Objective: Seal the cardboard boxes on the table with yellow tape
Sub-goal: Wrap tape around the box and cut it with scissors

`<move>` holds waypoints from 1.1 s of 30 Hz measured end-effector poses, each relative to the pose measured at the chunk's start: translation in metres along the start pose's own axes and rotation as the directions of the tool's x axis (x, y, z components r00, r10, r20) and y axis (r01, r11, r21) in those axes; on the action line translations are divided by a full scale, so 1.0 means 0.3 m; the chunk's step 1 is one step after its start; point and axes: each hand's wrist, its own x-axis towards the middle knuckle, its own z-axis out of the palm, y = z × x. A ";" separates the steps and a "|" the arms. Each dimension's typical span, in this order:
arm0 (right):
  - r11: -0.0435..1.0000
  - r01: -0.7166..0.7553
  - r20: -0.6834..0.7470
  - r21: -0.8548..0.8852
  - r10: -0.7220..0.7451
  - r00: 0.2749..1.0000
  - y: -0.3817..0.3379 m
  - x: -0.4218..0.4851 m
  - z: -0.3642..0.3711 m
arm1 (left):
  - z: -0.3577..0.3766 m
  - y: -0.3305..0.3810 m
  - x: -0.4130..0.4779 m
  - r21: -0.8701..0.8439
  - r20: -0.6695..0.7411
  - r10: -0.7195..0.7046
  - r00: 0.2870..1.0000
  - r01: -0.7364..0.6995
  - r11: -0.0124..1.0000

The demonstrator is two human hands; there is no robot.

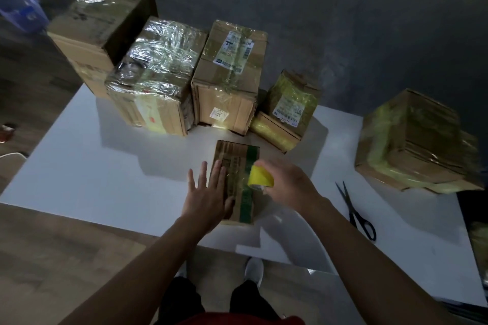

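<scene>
Now, on the table (pixel 105 166) the boxes (pixel 227 74) that already wear tape stand in a row at twelve o'clock, with one more off at two. That leaves the small box (pixel 239 158) nearest us as the one to seal, by our judgement.

It looks light, so we should bear down on it while the tape is drawn, or it will slide on the smooth top. We should start the strip on a side face, run it straight along the seam and rub it flat as we go.

Our left hand (pixel 208 192) lies flat on the left half of the box's top, fingers straight and spread. It grasps nothing, and two fingers reach past the left edge. That is a good anchor, provided it stays clear of the seam.

Our right hand (pixel 287 182) is curled round the tape (pixel 260 177), which hangs over the green strip on the box's right side. The tape is at three o'clock of the left hand, near it but apart.

The view is blurred there, so we cannot tell whether a free end is stuck down yet.

The scissors (pixel 353 208) lie at four o'clock of the right hand, within reach for the cut.
</scene>
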 end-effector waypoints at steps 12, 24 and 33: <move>0.963 -0.144 -0.033 0.227 0.155 0.987 0.022 -0.001 0.018 | -0.003 0.089 0.023 -0.075 -0.021 0.191 0.981 -0.192 0.979; 0.976 -0.218 0.045 0.013 0.217 0.975 0.110 -0.058 0.037 | -0.035 0.150 0.019 -0.043 0.077 0.060 0.995 -0.057 0.997; 0.973 -0.224 0.026 0.053 0.223 0.974 0.120 -0.062 0.086 | -0.085 0.275 0.060 -0.198 0.174 -0.219 0.960 0.252 0.947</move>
